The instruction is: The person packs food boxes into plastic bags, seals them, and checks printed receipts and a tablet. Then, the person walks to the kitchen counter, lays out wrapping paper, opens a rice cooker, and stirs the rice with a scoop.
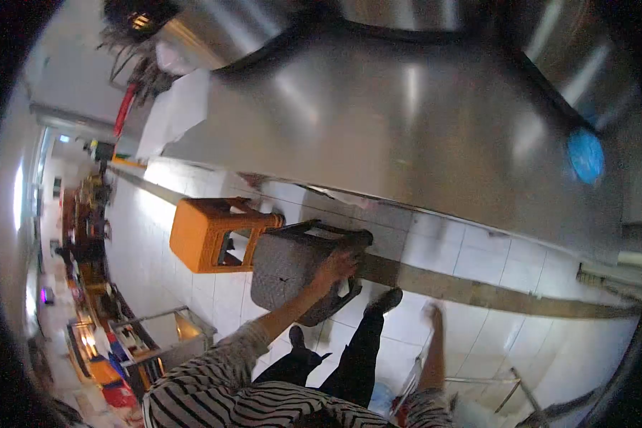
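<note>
My left hand (337, 265) is at the side of a dark grey stool (285, 267), over its edge near the legs; its fingers are blurred. The stool lies tilted, its seat turned to the left, beside an orange plastic stool (196, 235). My right hand (433, 312) hangs low above the tiled floor, right of my feet, touching nothing that I can see. It is small and smeared, so its fingers cannot be made out.
A large metal table (406, 128) spans the top, with a blue round object (586, 155) at its right. White paper (182, 110) lies at its left end. Metal frames stand at the lower left (171, 335) and lower right (506, 381).
</note>
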A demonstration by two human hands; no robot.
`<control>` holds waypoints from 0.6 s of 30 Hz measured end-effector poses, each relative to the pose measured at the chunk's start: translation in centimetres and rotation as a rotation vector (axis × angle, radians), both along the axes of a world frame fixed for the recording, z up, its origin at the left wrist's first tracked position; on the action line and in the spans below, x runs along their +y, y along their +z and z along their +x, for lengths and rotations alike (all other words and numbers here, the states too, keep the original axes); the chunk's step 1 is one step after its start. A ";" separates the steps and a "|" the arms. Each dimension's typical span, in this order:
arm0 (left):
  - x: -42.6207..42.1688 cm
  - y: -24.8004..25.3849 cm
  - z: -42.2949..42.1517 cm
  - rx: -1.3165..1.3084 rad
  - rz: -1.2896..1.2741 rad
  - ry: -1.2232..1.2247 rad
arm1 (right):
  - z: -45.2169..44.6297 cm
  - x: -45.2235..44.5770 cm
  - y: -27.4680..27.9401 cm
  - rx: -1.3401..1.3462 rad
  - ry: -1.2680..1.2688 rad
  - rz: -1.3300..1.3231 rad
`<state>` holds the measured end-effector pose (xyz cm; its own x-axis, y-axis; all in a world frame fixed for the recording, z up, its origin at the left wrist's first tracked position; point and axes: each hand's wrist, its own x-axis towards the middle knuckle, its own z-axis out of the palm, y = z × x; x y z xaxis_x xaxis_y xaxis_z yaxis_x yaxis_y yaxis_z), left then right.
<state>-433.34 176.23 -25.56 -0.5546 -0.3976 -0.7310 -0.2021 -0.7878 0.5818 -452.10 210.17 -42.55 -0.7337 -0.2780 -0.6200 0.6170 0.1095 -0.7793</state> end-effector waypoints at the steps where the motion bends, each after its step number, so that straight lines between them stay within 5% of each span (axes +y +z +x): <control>1: 0.6 0.7 6.6 -0.130 -0.196 0.048 | 5.5 1.4 0.4 -0.099 0.055 0.046; 2: 1.1 0.1 13.7 -0.261 -0.385 0.097 | 10.5 2.1 1.9 -0.200 0.115 0.090; 3: 1.0 -3.7 23.0 0.225 -0.226 0.429 | 15.0 2.5 3.4 -0.293 0.174 0.124; 4: 1.3 -0.8 28.3 -0.365 -0.506 0.162 | 19.2 2.6 4.7 -0.363 0.232 0.150; 5: 0.7 -2.6 36.6 0.156 0.044 0.529 | 22.8 2.2 6.2 -0.436 0.284 0.182; 6: -0.1 -2.0 41.7 -0.165 0.154 0.460 | 25.7 1.5 7.3 -0.474 0.339 0.197; 7: 0.5 2.1 43.2 -0.720 -0.237 0.166 | 28.3 0.3 8.6 -0.495 0.386 0.219; 10: 0.2 2.6 54.0 -1.134 -0.353 -0.636 | 33.4 -3.2 11.0 -0.489 0.515 0.267; 13: -0.9 1.8 59.5 -1.048 -0.270 -0.893 | 36.7 -7.1 13.3 -0.419 0.617 0.296; 18: -2.7 3.0 66.0 -0.891 -0.212 -0.788 | 40.8 -16.4 17.4 -0.332 0.844 0.291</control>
<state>-367.33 173.54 -22.52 -0.0335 -0.3352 -0.9415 -0.9800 -0.1737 0.0967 -411.35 193.77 -25.18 -0.1351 -0.4371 -0.8892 0.4307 0.7823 -0.4500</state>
